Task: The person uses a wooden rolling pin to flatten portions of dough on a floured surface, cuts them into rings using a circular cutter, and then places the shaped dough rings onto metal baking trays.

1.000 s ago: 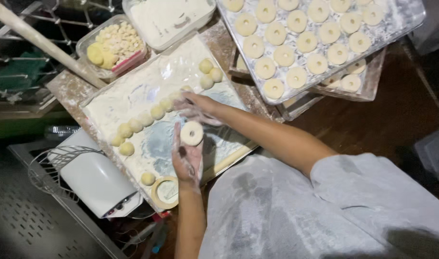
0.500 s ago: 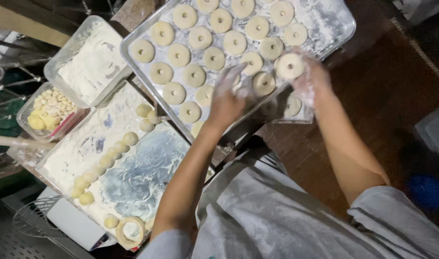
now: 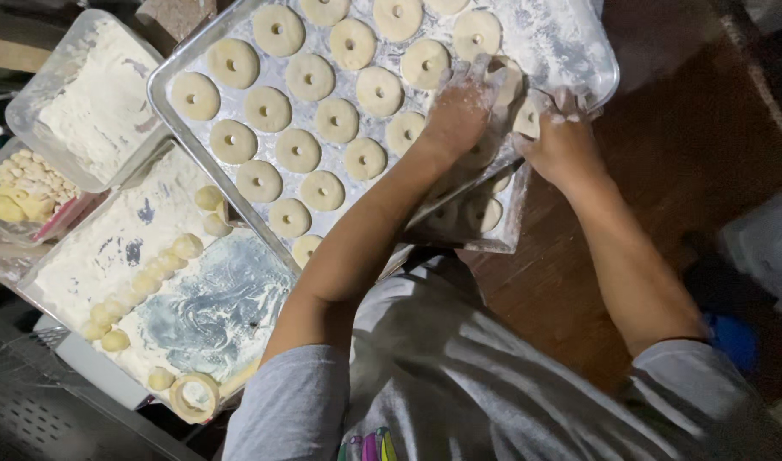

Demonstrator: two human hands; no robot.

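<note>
A floured metal tray point(image 3: 589, 44) holds several rows of raw dough rings point(image 3: 267, 107). My right hand point(image 3: 566, 149) is at the tray's near right corner, with its fingers shut on one dough ring point(image 3: 528, 119) just over the tray surface. My left hand point(image 3: 459, 111) lies flat next to it with its fingers spread, touching the tray and a ring point(image 3: 508, 83) beside the empty spot. Both hands are dusted with flour.
A second tray of rings point(image 3: 493, 224) sits partly under the first. To the left are a floured board point(image 3: 203, 312) with a line of dough balls point(image 3: 143, 280), a round cutter point(image 3: 193, 397), a tub of flour point(image 3: 92, 102) and a tub of small pieces point(image 3: 28, 188). Dark wood floor lies to the right.
My view and both hands went from the floured board to the ring tray. The ring in my right hand has come down to the tray's right corner, and my left hand moved beside it.
</note>
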